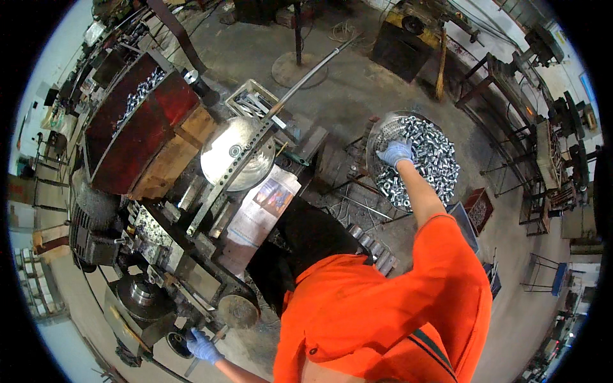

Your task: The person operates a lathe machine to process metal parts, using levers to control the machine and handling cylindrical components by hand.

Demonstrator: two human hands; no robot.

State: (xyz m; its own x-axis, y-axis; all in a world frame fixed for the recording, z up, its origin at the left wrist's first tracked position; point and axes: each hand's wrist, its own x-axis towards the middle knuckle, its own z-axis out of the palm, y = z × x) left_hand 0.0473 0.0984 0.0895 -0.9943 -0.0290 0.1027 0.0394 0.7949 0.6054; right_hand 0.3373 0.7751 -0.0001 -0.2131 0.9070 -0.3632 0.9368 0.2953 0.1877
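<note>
My right hand (397,153), in a pale blue glove, reaches over a round perforated metal basin (377,135) at the right. Its fingers are apart at the edge of a heap of short shiny metal sleeves (429,159), and I see nothing held in them. At the lower left my left hand (203,348), gloved alike, is closed at the rim of a dark handwheel (179,345) on the machine. Part of its grip is hidden. Between my arms stands the machine, with a large bright metal disc (223,156) and a long perforated bar (239,167).
A red hopper (131,143) with metal pieces rises at the left. A printed paper sheet (262,207) lies near the disc. Beyond it a tray (252,102) holds metal bars. A small red bin (477,210) stands right of the basin; a broom (440,70) is farther off.
</note>
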